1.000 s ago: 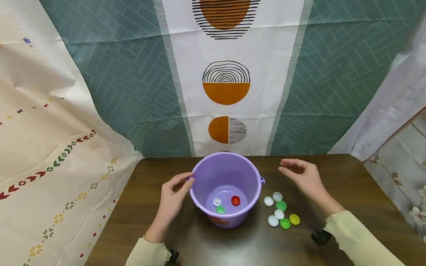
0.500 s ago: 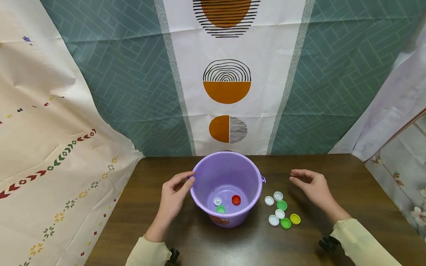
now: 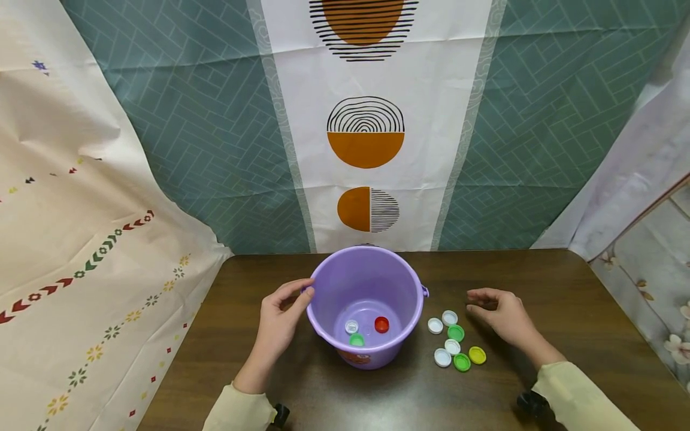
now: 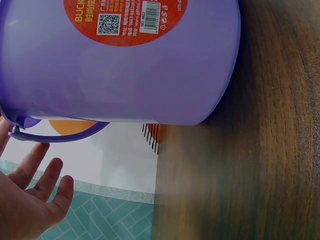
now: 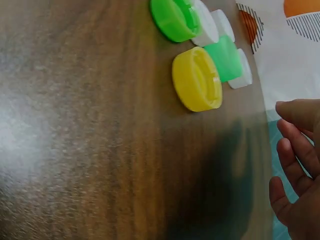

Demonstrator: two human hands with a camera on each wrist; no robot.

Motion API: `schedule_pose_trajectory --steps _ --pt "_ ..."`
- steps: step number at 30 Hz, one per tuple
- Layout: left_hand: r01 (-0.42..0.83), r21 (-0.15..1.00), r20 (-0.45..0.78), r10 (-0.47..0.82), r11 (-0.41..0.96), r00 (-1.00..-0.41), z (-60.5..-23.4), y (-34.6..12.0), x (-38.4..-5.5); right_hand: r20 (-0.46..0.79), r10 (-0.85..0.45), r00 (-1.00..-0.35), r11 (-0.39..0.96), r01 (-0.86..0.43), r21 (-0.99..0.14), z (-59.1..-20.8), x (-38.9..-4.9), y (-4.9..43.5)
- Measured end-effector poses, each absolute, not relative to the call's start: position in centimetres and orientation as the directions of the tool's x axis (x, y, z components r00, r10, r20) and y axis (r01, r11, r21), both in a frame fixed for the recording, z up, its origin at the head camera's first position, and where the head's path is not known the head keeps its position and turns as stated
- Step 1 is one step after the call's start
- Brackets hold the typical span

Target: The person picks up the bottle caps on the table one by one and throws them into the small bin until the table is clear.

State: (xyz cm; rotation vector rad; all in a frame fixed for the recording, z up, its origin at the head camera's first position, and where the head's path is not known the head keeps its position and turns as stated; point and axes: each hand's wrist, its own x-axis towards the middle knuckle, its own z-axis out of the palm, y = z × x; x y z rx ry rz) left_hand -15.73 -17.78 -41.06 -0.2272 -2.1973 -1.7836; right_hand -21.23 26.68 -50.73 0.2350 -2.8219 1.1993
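A purple plastic bucket (image 3: 366,275) stands upright on the table. Inside it lie a red bottle cap (image 3: 381,325), a white cap (image 3: 351,327) and a green cap (image 3: 357,340). My left hand (image 3: 280,317) holds the bucket's rim at its left side with thumb and index finger; its other fingers hang loose below the bucket handle (image 4: 75,135) in the left wrist view. My right hand (image 3: 507,317) holds nothing and hovers over the table, fingers lightly bent. Just left of it lie several loose caps, among them a yellow cap (image 5: 195,80) and a green cap (image 5: 175,20).
The dark wooden table (image 3: 388,401) ends at the back against a hanging patterned cloth (image 3: 372,155). A cream cloth (image 3: 108,299) drapes along the left, and a pale floral cloth (image 3: 647,287) hangs at the right edge.
My right hand moved right, then lowered slightly toward the table beside the loose caps. The left hand, the bucket and the caps have kept their places.
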Motion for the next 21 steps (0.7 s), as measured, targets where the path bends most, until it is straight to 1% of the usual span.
schedule_pose_trajectory --steps 8,16,21 --pt "0.309 0.926 0.330 -0.066 0.218 -0.942 -41.0 -17.8 -15.6 0.092 -0.142 -0.986 0.705 -0.166 -0.690 -51.6 -21.3 26.5" --pt "0.308 0.924 0.330 -0.068 0.226 -0.941 -41.0 -17.7 -15.6 0.030 -0.201 -0.979 0.720 -0.168 -0.673 -51.9 -21.3 26.1" --pt "0.313 0.919 0.337 -0.068 0.239 -0.939 -40.9 -17.7 -15.6 0.032 -0.236 -0.971 0.725 -0.198 -0.659 -51.9 -21.4 25.6"
